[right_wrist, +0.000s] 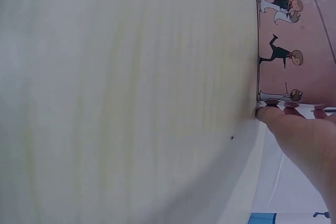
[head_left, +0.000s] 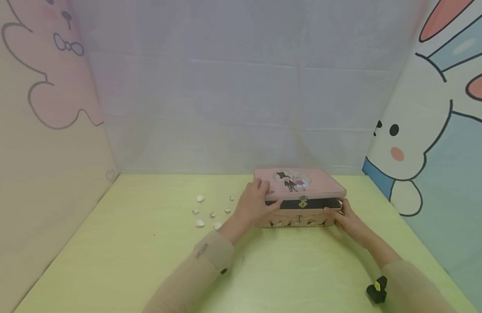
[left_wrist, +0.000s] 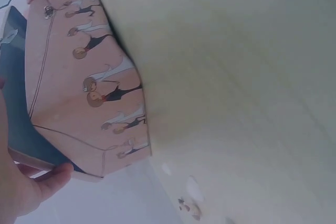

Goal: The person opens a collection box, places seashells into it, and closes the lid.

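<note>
A pink storage box [head_left: 296, 221] stands at the back right of the table. Its lid [head_left: 321, 186], printed with a couple, is partly raised, and a dark band shows in the gap below it. A metal clasp [head_left: 302, 202] hangs at the lid's front. My left hand [head_left: 252, 202] grips the lid's left front corner, its thumb at the front edge. At the other end, my right hand [head_left: 351, 221] holds the box's right side, with the thumb on the front corner. In the right wrist view, the right fingertips [right_wrist: 268, 113] are low at the box's end.
Several small white shells [head_left: 199, 223] lie scattered on the pale yellow table [head_left: 127, 261], left of the box. A white back wall [head_left: 202, 95] and side walls with cartoon animals surround the table. A small black piece with a yellow mark [head_left: 377, 290] is beside the right sleeve.
</note>
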Action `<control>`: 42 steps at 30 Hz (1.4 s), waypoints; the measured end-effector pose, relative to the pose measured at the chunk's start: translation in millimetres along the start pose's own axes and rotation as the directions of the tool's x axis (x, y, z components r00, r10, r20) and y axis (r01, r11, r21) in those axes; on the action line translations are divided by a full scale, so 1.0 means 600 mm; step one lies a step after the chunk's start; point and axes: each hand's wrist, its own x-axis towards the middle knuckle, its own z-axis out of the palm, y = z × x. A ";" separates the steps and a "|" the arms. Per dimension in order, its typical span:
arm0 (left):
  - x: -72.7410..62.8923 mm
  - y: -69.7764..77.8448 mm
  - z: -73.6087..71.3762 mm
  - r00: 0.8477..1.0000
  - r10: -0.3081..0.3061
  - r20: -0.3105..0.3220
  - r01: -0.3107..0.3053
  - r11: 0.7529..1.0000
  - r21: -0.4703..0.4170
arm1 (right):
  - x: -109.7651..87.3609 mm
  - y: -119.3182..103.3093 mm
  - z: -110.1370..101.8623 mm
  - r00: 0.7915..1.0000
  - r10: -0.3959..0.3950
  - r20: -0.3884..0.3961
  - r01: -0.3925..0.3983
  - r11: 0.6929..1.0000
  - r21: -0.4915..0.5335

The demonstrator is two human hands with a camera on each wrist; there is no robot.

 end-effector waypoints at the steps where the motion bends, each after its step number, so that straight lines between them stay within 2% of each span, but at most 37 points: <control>1: 0.002 0.000 -0.005 1.000 -0.014 -0.009 0.014 1.000 -0.027 | 0.001 -0.001 0.000 1.000 0.005 -0.008 -0.005 1.000 -0.021; 3: 0.005 0.000 -0.012 0.999 -0.029 -0.021 0.028 0.997 -0.066 | 0.002 -0.001 0.000 1.000 0.017 -0.021 -0.018 0.999 -0.043; 8: 0.005 -0.002 -0.018 0.998 -0.060 0.013 0.061 0.992 -0.110 | 0.003 -0.002 0.001 0.999 0.002 -0.038 -0.004 0.999 -0.053; 13: 0.006 -0.005 -0.019 0.996 -0.080 0.031 0.084 0.982 -0.170 | -0.001 -0.005 -0.006 0.989 -0.108 -0.102 0.098 0.990 -0.100; 18: 0.009 -0.006 -0.022 0.993 -0.112 0.045 0.120 0.966 -0.230 | -0.004 -0.015 -0.016 0.944 -0.267 -0.196 0.248 0.962 -0.115; 21: 0.011 -0.007 -0.022 0.989 -0.136 0.056 0.146 0.951 -0.272 | -0.004 -0.022 -0.021 0.914 -0.332 -0.232 0.298 0.939 -0.171; 26: 0.015 -0.009 -0.023 0.985 -0.165 0.055 0.174 0.924 -0.339 | 0.005 -0.023 -0.031 0.882 -0.390 -0.266 0.329 0.912 -0.245; 35: 0.016 -0.012 -0.036 0.982 -0.176 0.063 0.187 0.908 -0.374 | 0.013 -0.032 -0.045 0.810 -0.490 -0.322 0.333 0.837 -0.435; 40: 0.011 -0.015 -0.038 0.983 -0.175 0.055 0.182 0.894 -0.410 | 0.019 -0.035 -0.050 0.762 -0.540 -0.356 0.349 0.807 -0.477; 42: 0.007 -0.016 -0.039 0.984 -0.172 0.055 0.178 0.885 -0.429 | 0.021 -0.035 -0.053 0.749 -0.553 -0.365 0.358 0.802 -0.479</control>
